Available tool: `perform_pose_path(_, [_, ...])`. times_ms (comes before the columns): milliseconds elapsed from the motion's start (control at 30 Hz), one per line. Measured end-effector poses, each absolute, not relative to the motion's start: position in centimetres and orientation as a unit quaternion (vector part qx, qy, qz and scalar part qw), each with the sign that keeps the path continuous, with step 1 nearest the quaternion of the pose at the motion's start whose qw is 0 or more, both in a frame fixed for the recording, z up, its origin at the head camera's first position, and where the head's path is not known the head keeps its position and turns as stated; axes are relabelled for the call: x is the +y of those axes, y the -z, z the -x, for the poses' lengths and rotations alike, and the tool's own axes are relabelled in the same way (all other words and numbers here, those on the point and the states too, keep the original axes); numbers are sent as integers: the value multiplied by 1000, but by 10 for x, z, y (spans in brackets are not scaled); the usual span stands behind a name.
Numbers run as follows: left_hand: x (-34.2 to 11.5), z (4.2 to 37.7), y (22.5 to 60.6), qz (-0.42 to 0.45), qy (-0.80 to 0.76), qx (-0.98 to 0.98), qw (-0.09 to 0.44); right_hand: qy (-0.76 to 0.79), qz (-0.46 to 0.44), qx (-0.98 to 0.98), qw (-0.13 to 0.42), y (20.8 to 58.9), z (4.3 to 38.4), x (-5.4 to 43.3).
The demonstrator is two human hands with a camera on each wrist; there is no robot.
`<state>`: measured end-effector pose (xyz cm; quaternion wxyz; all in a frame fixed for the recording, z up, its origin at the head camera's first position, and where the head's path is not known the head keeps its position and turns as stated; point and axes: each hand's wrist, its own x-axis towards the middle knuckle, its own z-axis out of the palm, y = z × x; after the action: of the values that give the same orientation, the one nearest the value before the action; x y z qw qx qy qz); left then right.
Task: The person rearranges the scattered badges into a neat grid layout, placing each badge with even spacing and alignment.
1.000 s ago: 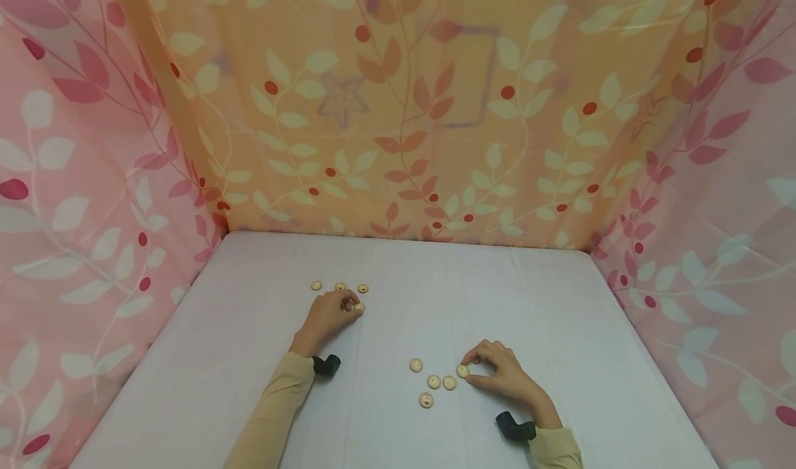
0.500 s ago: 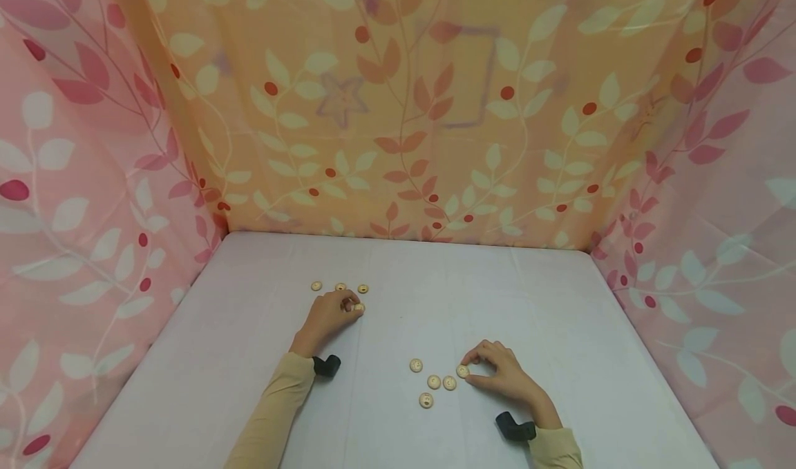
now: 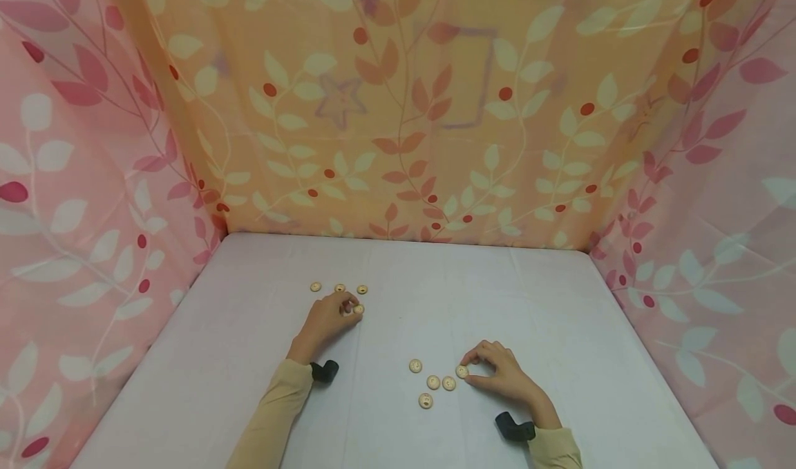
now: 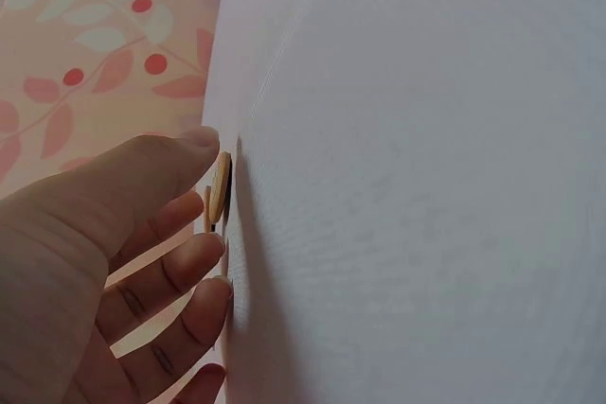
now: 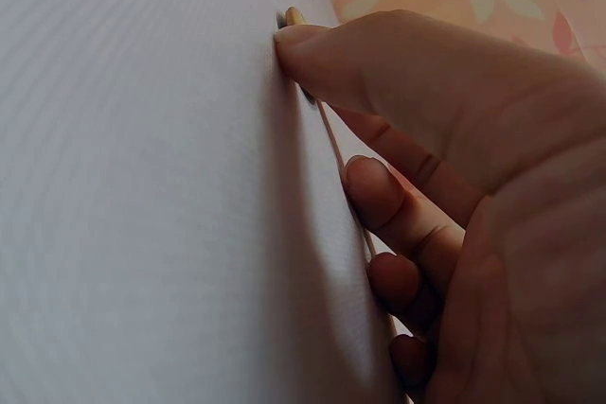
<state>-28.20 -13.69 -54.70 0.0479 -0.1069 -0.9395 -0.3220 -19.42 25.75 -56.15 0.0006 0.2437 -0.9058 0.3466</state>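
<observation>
My left hand is at the back left, its thumb and index finger at the edges of a round pale wooden button. Up close in the left wrist view, that button is seen almost edge-on beside the thumb tip. Just beyond this hand, three similar buttons form a row: left, middle and right. Towards the front right, my right hand pinches another button between thumb and index finger, low at the tabletop. In the right wrist view the thumb largely hides the pinch.
Several loose buttons lie left of my right hand, among them a rear one, a front one and a near one. The white table is bordered by floral cloth walls at the back and sides.
The left fingers have shifted a little, and more of the face of the button between them now shows. My right hand stays put on its button. The head view has shifted very slightly.
</observation>
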Motion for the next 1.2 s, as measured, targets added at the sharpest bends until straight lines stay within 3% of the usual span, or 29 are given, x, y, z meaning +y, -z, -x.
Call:
perform_pose_path(467, [-132, 269, 546, 137, 318, -935, 74, -350, -250, -903, 11, 560, 192, 256])
perform_pose_path(1200, [-108, 250, 541, 191, 311, -930, 54, -353, -254, -900, 4, 561, 193, 258])
